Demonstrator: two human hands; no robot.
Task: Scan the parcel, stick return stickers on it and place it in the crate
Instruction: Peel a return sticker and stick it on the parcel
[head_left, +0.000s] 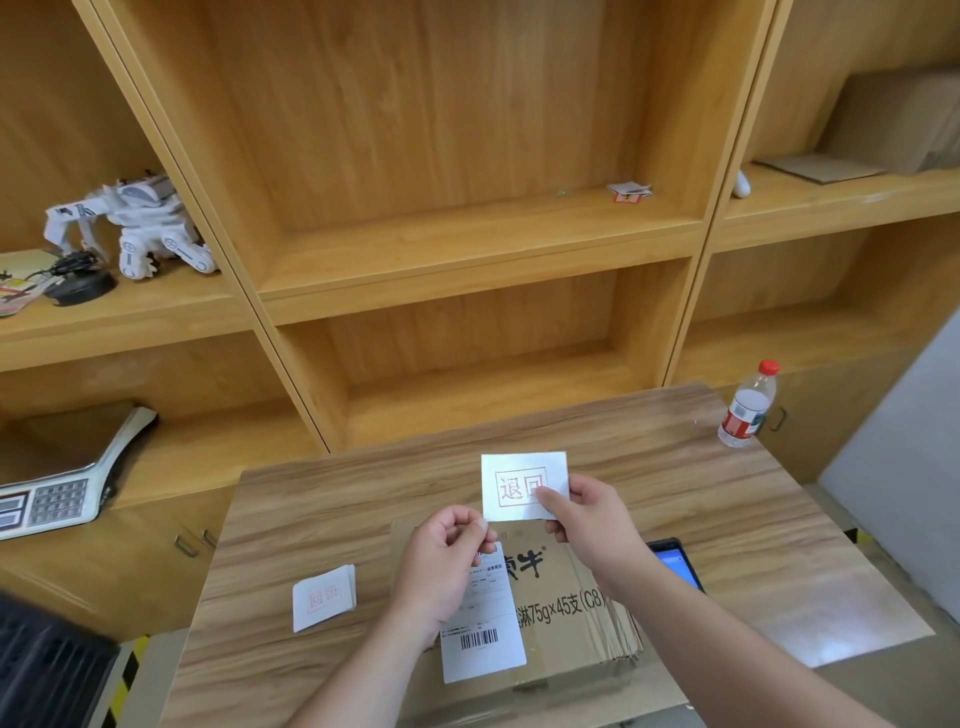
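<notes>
Above the desk (311, 499), the right hand (587, 512) pinches a white return sticker (514, 480) with red print, while the left hand (447, 561) curls its fingers at the sticker's lower corner. Beneath both hands lies the cardboard parcel (566, 618), flat on the desk, a sticker stack (323, 597) just left of it.

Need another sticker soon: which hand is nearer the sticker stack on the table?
Left. The left hand hovers just right of the sticker stack; the right hand, holding a return sticker, is farther right.
</notes>
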